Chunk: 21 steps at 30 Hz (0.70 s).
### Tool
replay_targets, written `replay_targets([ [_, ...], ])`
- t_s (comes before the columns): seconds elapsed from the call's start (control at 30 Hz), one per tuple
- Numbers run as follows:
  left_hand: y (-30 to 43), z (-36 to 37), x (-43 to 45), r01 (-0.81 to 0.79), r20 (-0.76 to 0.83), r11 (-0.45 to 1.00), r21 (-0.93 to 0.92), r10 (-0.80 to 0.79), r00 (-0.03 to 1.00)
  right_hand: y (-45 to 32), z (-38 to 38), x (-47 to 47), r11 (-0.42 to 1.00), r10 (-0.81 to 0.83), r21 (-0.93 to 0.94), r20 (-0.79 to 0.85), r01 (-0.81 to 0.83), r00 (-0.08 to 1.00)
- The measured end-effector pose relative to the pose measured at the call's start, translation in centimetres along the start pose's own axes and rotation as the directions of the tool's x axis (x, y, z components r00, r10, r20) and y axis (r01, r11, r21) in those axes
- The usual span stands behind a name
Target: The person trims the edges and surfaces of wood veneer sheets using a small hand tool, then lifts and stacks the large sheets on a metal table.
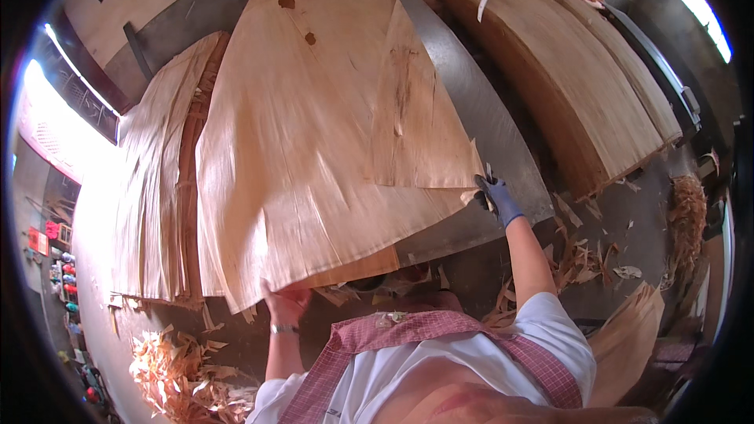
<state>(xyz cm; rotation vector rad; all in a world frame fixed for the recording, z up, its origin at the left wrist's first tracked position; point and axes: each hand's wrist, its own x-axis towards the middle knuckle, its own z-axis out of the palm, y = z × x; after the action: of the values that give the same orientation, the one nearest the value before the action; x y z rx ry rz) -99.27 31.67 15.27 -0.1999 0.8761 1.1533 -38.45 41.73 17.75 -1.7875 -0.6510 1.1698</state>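
Observation:
A large sheet of thin wood veneer [318, 129], with two dark knot holes near its far end, spreads before me over a grey metal-topped table [471, 94]. My left hand [287, 300], bare with a metal watch band at the wrist, grips the sheet's near edge. On my right hand [498, 197] is a blue and dark glove; it is at the sheet's right corner, where a dark, narrow tool seems to stick up between the fingers. A narrower veneer piece [412, 112] with dark marks lies along the sheet's right side.
Stacked veneer sheets [156, 188] stand at the left, and a thick veneer stack [559, 70] lies at the right. Veneer scraps [177, 374] are heaped on the floor at lower left, with more scraps [580, 262] at the right. A loose veneer piece [627, 335] leans at lower right.

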Motion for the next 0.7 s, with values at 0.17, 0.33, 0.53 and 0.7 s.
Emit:
replay_targets([
  [0.17, -11.0, 16.2, -0.3, 0.106, -0.070, 0.384, 0.917, -0.106, 0.992, 6.7, -2.2, 1.8, 0.996, -0.078, -0.042, -0.105, 0.073, 0.991],
  [0.33, -14.9, 23.7, 18.0, -0.180, 0.599, -0.660, 0.729, 0.487, 0.636, 6.4, 0.6, -1.4, 0.812, -0.343, -0.552, -0.187, 0.191, 0.921],
  [0.53, -18.9, 31.1, 23.6, 0.208, 0.289, -0.616, 0.760, 0.606, 0.741, 11.3, -4.2, -5.8, 0.816, -0.270, -0.552, -0.105, 0.170, 0.957],
  [0.7, -14.9, 29.8, 24.2, 0.105, 0.218, -0.463, 0.880, 0.591, 0.777, 11.5, -5.5, -9.1, 0.798, -0.223, -0.580, -0.030, 0.165, 0.974],
])
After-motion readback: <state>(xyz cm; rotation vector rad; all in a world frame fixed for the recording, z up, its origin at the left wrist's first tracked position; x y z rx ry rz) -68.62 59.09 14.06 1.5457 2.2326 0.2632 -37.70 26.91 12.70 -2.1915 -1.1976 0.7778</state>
